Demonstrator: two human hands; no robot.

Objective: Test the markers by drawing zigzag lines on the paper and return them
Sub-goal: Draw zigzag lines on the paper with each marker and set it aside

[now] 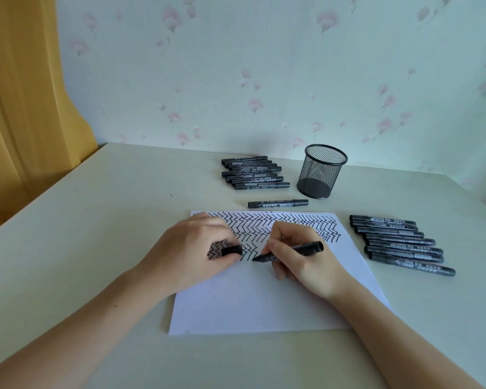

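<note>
Two hands over the paper [264,299] in the head view, mid-test. Right hand [300,265] pinches an uncapped black marker [289,251] in a writing grip, tip down at the end of the lowest zigzag row [247,252]. Left hand [188,254] rests on the sheet's left part and pinches the marker's cap [232,250] between curled fingers. Upper part of the sheet is full of black zigzags; near half is bare.

Far group of markers [253,174] lies left of the empty mesh pen holder [321,171]; a single marker [278,203] lies just beyond the sheet's far edge; right group of markers [401,244] lies beside the sheet's right edge, all on the counter [96,220].

Risks, as judgement: the left hand sits over inked lines, so wet ink could smear onto skin or paper. If that hand lifts, the sheet could slide under the stroke. The tip could run off the paper and mark the counter. Piles look alike, so a tested marker could go back to the wrong group. A loosely seated cap would dry the tip.

Labels: white printed bands on the barrels, text too small to read; no brand legible.
</note>
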